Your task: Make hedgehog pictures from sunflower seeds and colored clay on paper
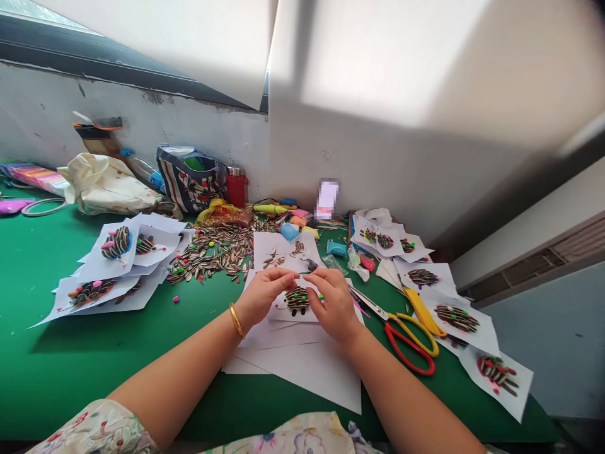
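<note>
My left hand (266,295) and my right hand (334,301) meet over a small white paper in front of me. Their thumbs and fingers are pinched close together, and anything between the fingertips is too small to make out. Just below the fingertips, a hedgehog figure (297,299) made of striped sunflower seeds with green dots and black feet lies on the paper. More white sheets (302,366) are stacked under it. Behind my hands, another sheet (267,243) carries a few loose seeds and a dark lump.
Scissors (413,340) with red and yellow handles lie right of my hand, beside a yellow cutter (423,312). Seed-figure papers sit in a left pile (101,271) and a right row (486,334). Loose sunflower seeds (217,249), clay packets (336,248) and a red flask (236,188) stand behind.
</note>
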Tool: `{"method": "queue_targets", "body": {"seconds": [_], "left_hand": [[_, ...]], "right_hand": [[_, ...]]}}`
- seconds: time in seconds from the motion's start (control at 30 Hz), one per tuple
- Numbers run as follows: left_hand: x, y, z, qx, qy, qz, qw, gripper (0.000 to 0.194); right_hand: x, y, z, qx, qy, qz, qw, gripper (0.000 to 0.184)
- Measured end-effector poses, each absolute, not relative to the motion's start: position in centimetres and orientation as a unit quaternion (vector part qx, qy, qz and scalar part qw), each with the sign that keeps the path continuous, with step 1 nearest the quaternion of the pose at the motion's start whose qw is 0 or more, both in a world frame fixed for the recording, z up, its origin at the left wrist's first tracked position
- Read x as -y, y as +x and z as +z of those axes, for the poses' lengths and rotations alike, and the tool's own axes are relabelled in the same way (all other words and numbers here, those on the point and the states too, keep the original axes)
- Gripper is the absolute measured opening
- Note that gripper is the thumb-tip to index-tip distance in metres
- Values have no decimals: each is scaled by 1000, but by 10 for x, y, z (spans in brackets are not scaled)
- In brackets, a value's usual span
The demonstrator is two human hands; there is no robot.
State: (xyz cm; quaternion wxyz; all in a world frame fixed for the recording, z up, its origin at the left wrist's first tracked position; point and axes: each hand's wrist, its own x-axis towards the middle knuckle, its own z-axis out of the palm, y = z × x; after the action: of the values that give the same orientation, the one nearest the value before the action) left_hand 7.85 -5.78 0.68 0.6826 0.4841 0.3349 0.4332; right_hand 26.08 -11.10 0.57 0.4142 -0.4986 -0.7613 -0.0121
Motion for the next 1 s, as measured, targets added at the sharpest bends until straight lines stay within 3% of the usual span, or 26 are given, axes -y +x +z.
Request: {"method": "queue_targets", "body": {"seconds": [0.13, 0.33, 1.0], "left_hand": [[58, 78, 3, -322, 505, 434, 673, 33], [58, 79, 2, -305, 515, 441, 669, 25], [60, 78, 11, -357, 568, 421, 611, 29]], "right_hand": [[112, 260, 4, 767, -483, -12, 421, 30], [112, 259, 2, 769, -472, -7, 430, 29], [109, 260, 0, 771, -466, -13, 434, 28]]}}
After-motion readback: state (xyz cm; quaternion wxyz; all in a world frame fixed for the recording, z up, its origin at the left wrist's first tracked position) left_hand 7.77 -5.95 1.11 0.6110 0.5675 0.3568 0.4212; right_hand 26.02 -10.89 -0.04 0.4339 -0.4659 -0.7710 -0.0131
